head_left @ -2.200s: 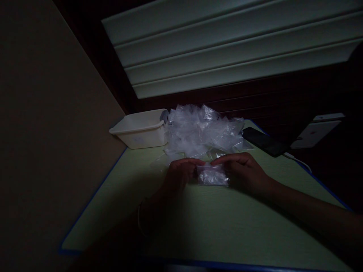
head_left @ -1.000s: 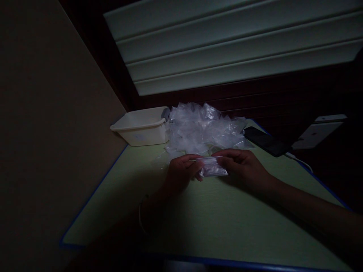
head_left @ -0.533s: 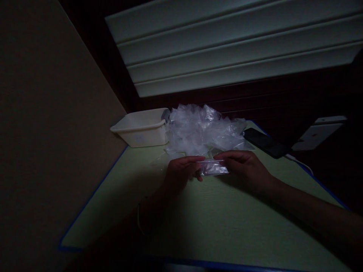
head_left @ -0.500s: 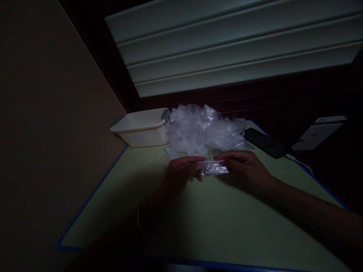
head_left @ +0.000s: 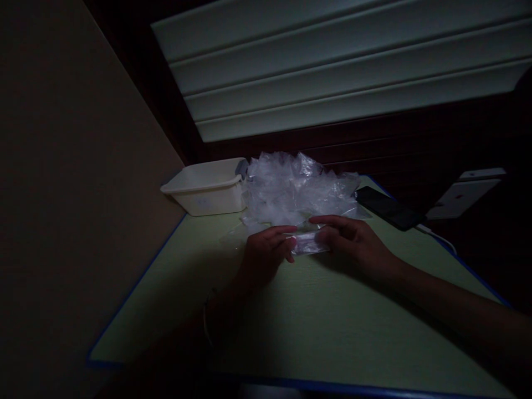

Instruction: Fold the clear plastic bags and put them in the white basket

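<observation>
Left hand [head_left: 264,252]: pinched one end of a small clear plastic bag [head_left: 306,244], its thumb on the front and a finger stretched out behind
Right hand [head_left: 359,244]: held the other end of the same bag, thumb pressed on the front, index finger reaching out beyond the far edge
Bag: was stretched between the two hands, above the middle of the tabletop [head_left: 332,332]; whatever was inside could not be told in the dim light
Pile [head_left: 286,188]: heaped clear plastic bags lay just beyond the hands, toward the far edge
Tub [head_left: 216,200]: stood left of the pile and close beside it, cream-coloured, with a grey handle at its right end
Phone [head_left: 386,208]: lay dark and flat at the right, near the pile, a white cable [head_left: 443,241] running from its near end
White box [head_left: 461,199]: showed past the phone, beyond the right edge, with a small reddish mark; its support was too dark to tell
Bracelet [head_left: 205,318]: circled the left wrist
</observation>
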Tool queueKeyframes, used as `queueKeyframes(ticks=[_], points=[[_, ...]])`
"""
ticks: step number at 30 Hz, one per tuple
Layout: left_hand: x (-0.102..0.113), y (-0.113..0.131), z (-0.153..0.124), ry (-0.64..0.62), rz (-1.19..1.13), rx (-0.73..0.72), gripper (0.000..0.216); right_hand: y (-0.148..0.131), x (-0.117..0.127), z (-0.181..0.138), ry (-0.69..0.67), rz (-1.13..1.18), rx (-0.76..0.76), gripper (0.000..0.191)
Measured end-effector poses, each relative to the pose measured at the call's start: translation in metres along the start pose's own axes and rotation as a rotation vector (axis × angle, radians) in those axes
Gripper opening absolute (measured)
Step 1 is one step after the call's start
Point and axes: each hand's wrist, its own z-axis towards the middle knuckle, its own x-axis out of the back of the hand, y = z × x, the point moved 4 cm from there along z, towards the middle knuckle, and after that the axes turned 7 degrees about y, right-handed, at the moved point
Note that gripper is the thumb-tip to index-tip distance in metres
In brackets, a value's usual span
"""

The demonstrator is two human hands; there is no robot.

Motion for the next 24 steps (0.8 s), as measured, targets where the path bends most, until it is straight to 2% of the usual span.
queueKeyframes(ticks=[3,6,12,18,24], points=[[0.001,-0.002,0.001,0.007,0.043,-0.010,0.036,0.005,-0.003,0.000,-0.045,-0.016,-0.063,0.033],[0.000,-0.004,0.001,-0.005,0.027,0.042,0.039,0.010,-0.003,0.002,-0.047,0.018,-0.075,0.030],[-0.007,-0.007,-0.001,-0.128,-0.063,0.158,0.035,0.007,-0.004,0.001,-0.045,0.042,-0.063,0.025],[-0.004,-0.006,-0.002,-0.085,-0.049,0.148,0.036,0.012,-0.006,0.000,-0.112,0.011,-0.099,0.029],[-0.005,-0.006,-0.001,-0.048,-0.047,0.148,0.034,0.014,-0.005,0.002,-0.108,-0.055,-0.081,0.027]])
